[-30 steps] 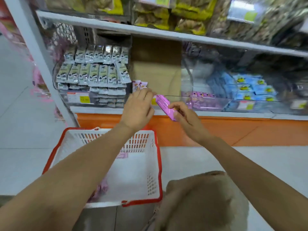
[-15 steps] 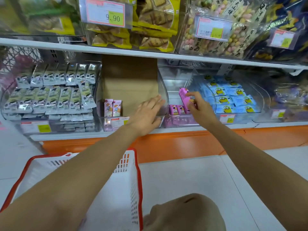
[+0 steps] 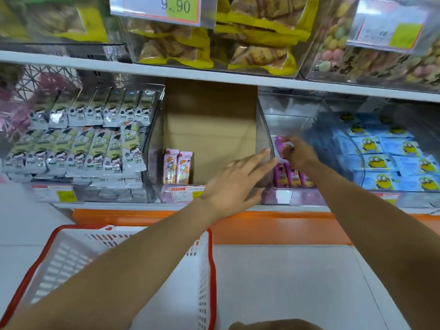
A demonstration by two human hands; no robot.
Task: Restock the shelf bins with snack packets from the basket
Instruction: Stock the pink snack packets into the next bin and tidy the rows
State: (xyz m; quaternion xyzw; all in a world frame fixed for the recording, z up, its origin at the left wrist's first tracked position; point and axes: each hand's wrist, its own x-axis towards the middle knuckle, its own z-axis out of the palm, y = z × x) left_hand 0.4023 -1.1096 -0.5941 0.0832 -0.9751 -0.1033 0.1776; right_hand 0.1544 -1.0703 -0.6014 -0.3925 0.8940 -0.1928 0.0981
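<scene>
Curled tight, my right grip [image 3: 297,154] pinches a purple packet [image 3: 280,144] inside the clear bin [image 3: 285,108], thumb and fingers closed round the packet's lower part while its top end tilts up and to the left. Directly below that grip, a row of purple packets [image 3: 294,178] stands along the bin's front.

My left grip [image 3: 235,184] is spread flat and holds nothing. Its fingers are straight and reach toward the bin's left wall, the fingertips [image 3: 265,153] at the wall's curved edge (whether they actually press it, I cannot tell). The two grips sit near each other, with that clear wall between them.

Just left of the left grip, two pink packets [image 3: 177,166] stand upright side by side at the front of a cardboard-backed bin [image 3: 209,120]. Further left, green-and-white packets [image 3: 78,151] fill their bin in overlapping rows. Right of the right grip, blue packets [image 3: 392,160] lie stacked in the neighbouring bin.

Above both grips, past the white shelf [image 3: 214,76], sit yellow snack bags [image 3: 252,36] and a price tag [image 3: 164,7] reading 9.90.

Below the left grip, under my left forearm, the white basket [image 3: 208,270] with its red rim rests on the pale floor [image 3: 285,282]. My arm hides most of its inside.
</scene>
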